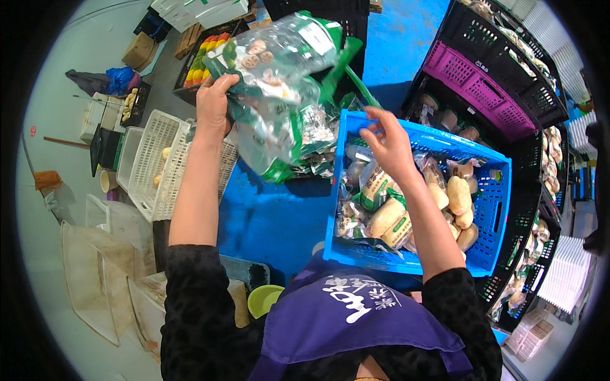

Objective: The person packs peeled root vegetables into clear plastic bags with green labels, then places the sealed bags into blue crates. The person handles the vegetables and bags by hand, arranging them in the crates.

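My left hand (214, 102) grips a bunch of clear plastic bags (281, 71) by one edge. The bags have green borders and printed pictures of sliced lotus root; they hang loose and slightly blurred. Over the far left corner of a blue plastic crate (500, 214), my right hand (388, 138) has its fingers apart and curled, with nothing seen in it. Bagged lotus roots (388, 221) fill the crate's left part. Bare lotus root pieces (459, 196) lie toward its right side, partly hidden by my right forearm.
More green-edged bags (317, 124) lie heaped behind the crate's left side. White perforated baskets (157, 164) stand at left, near a black crate of coloured peppers (205, 57). Black crates (514, 190) and a purple crate (476, 88) are stacked at right. A yellow-green basin (264, 300) sits low at left.
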Tool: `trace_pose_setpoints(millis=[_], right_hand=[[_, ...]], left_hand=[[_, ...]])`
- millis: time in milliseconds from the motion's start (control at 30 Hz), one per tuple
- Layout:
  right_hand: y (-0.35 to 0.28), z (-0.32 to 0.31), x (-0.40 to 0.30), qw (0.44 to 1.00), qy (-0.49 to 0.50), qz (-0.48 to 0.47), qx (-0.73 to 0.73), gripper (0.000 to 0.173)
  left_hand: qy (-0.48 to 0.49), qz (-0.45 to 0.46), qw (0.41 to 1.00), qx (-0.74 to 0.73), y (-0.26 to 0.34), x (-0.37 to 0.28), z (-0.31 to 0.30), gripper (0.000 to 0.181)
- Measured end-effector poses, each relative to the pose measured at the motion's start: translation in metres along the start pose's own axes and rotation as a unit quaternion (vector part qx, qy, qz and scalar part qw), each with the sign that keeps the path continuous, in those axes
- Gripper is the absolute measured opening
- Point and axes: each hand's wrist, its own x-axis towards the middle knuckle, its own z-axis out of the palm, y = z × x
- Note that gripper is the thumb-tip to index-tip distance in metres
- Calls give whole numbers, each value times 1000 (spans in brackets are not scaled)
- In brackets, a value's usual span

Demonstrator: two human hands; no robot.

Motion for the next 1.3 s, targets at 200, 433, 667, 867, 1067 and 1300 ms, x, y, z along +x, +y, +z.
trace_pose_setpoints(millis=[200,433,667,867,1067,1300], right_hand=[[40,10,-92,992,5,120,-34,38],[43,44,-120,968,63,191,-152,32],[61,94,-48,941,109,206,-245,27],[94,133,9,955,124,170,-208,35],[93,131,14,938,92,243,-229,38],[86,130,25,953,96,209,-198,33]], left_hand=[[79,140,984,-74,-91,103,10,20],[48,209,964,-156,-211,220,63,35],[-34,-49,977,203,-502,199,-79,47],[-66,-225,831,505,-568,146,-137,57],[-48,-137,866,479,-546,147,-166,22],[-32,-226,809,541,-443,162,-183,57]])
